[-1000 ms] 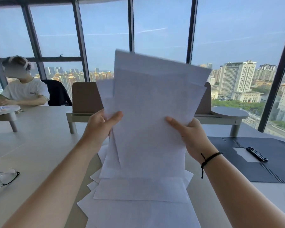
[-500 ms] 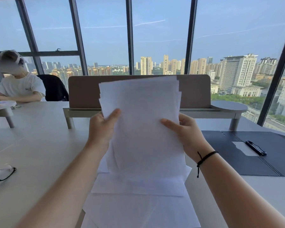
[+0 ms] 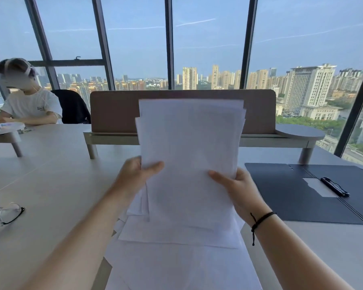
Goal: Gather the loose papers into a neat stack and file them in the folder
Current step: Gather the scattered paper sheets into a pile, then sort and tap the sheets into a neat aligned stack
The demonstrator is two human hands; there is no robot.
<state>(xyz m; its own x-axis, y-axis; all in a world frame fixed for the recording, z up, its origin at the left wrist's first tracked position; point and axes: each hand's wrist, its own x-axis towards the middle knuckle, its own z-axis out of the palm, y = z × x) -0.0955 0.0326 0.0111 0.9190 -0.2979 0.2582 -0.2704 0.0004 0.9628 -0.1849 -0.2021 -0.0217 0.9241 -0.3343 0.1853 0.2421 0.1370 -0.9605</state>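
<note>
I hold a stack of white papers (image 3: 189,155) upright in front of me over the table. My left hand (image 3: 137,171) grips its left edge and my right hand (image 3: 237,185) grips its right edge, thumbs on the front sheet. The top edges are slightly uneven. More loose white sheets (image 3: 176,258) lie flat on the table under the stack. A dark folder (image 3: 291,195) lies open on the table to the right, with a black clip (image 3: 334,186) near its spine.
A pair of glasses (image 3: 4,216) lies at the left table edge. A brown desk divider (image 3: 117,109) on a raised shelf stands behind the papers. Another person (image 3: 27,101) sits at the far left. Tall windows fill the back.
The fanned, tilted sheets have been drawn together into a squarer upright stack, and the stack has dropped lower in front of me. Both hands kept their grip on its sides.
</note>
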